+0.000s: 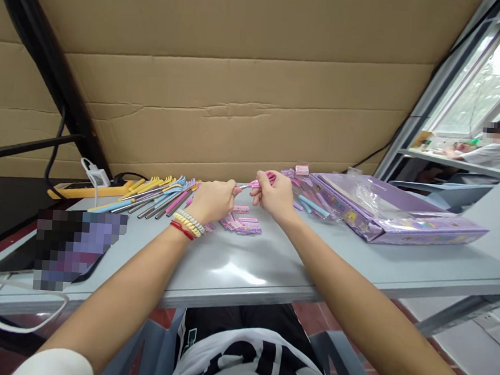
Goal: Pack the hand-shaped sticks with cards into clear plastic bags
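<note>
Both hands meet above the middle of the table around a pink-ended metal rod (253,184). My left hand (215,199), with several bracelets at its wrist, is closed on the metal shaft. The fingers of my right hand (275,195) pinch the pink plastic end and hide part of it. Below and between the hands lie several small pink printed cards (247,227). To the left is a row of metal rods (158,204) with yellow, blue, purple and pink plastic parts, side by side with the coloured ends pointing away.
A purple box (426,234) with clear plastic film stands on the right, beside bagged pastel sticks (315,206). On the left lie a phone-like device (18,251), a white cable (21,328) and a yellow power strip (82,190). Cardboard (248,84) closes the back; another person sits far right.
</note>
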`<state>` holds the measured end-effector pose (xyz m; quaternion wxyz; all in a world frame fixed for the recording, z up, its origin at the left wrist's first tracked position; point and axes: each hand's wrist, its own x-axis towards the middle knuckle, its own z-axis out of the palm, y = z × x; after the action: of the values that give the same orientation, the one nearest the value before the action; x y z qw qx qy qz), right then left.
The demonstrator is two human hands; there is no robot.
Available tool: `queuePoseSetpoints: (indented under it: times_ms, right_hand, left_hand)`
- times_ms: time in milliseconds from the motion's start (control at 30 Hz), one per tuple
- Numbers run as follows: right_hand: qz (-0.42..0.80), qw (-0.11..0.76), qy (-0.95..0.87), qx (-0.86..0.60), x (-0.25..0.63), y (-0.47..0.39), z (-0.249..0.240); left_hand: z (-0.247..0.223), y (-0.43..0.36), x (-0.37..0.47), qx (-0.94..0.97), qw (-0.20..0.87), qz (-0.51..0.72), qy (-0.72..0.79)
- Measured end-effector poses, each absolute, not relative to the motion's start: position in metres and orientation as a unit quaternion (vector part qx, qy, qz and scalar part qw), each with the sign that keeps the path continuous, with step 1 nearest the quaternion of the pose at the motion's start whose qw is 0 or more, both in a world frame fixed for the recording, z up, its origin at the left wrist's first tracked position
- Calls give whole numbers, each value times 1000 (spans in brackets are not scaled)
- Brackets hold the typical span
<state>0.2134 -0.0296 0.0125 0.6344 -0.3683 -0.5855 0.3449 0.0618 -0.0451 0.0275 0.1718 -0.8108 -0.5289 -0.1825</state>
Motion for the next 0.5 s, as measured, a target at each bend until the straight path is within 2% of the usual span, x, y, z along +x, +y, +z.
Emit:
queuePoseSetpoints:
  times_ms: [67, 133, 300, 400, 500]
  right_hand:
    - [363, 613, -600, -364, 206, -31, 9]
    - [361, 628, -582, -370, 219, -25, 12]
    - [300, 771, -394, -399, 301, -2, 32]
    - [232, 853, -219, -414, 355, -3, 38]
    - [209, 871, -178, -407, 388, -11, 37]
  left_hand:
    - [27, -44, 57, -815, 174, -180, -523]
    - [30, -37, 43, -806, 180, -185, -532]
    - [38, -18, -11, -710, 191, -256, -628]
    - [39, -11, -47, -578, 257, -323, -704]
    - [38, -10, -73, -516, 285, -371, -718]
